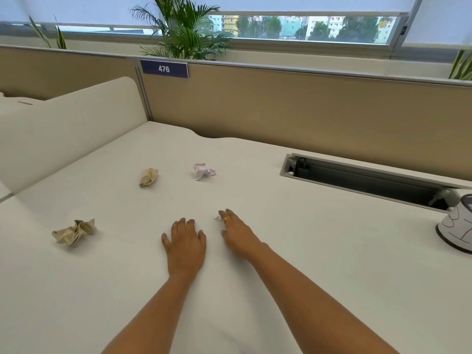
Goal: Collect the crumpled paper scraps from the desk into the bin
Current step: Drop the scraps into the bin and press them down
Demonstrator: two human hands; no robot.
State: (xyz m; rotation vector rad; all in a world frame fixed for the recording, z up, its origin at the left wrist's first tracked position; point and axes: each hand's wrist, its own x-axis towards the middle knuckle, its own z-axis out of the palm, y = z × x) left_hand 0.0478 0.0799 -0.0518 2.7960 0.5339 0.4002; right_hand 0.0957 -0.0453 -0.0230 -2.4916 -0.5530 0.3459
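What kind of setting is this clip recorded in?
Most likely an open-plan office workstation. A tan partition carries a numbered sign, "476", the white desk has a cable tray recessed into it, and a window behind looks out over city buildings.

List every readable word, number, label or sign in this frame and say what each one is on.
"476": white digits on the dark blue rectangular plate fixed to the top of the tan partition panel.
No other text is readable; the white object with dark lines at the right edge shows no legible lettering.
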